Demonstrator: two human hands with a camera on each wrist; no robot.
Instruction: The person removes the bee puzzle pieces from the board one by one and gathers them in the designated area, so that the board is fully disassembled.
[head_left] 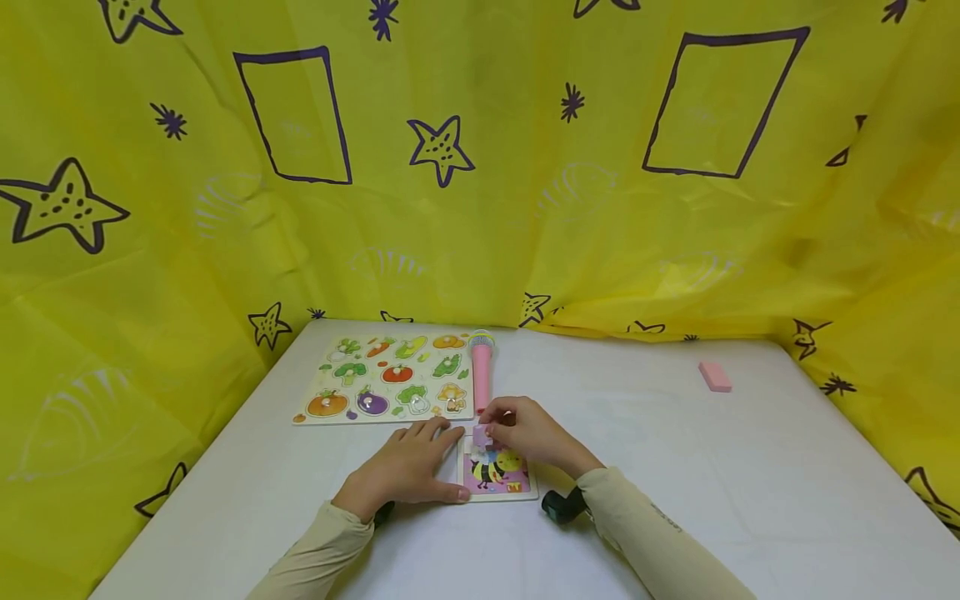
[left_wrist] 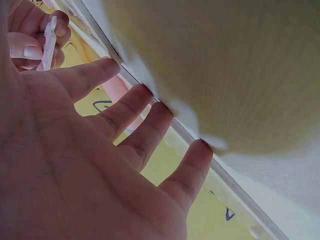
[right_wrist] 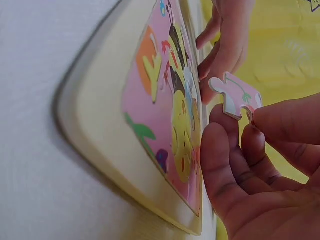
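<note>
A small bee jigsaw puzzle in a pale frame (head_left: 501, 498) lies in front of the person. The right hand (head_left: 531, 435) pinches a pink jigsaw piece (right_wrist: 239, 95) between thumb and fingers, just above the puzzle's upper left part. In the right wrist view the piece shows a green stem and rounded tabs. The left hand (head_left: 408, 467) is spread at the puzzle's left side, its thumb at the lower left corner and its index fingertip near the upper left. Its other fingertips (left_wrist: 201, 150) lie along the near edge of a board in the left wrist view.
Behind the left hand lies a vegetable peg puzzle board (head_left: 375, 353). A pink toy microphone (head_left: 482, 379) lies along its right side. Far to the right is a pink block (head_left: 715, 377) on the white table (head_left: 675, 483). A yellow patterned curtain (head_left: 495, 233) surrounds the table's back and sides.
</note>
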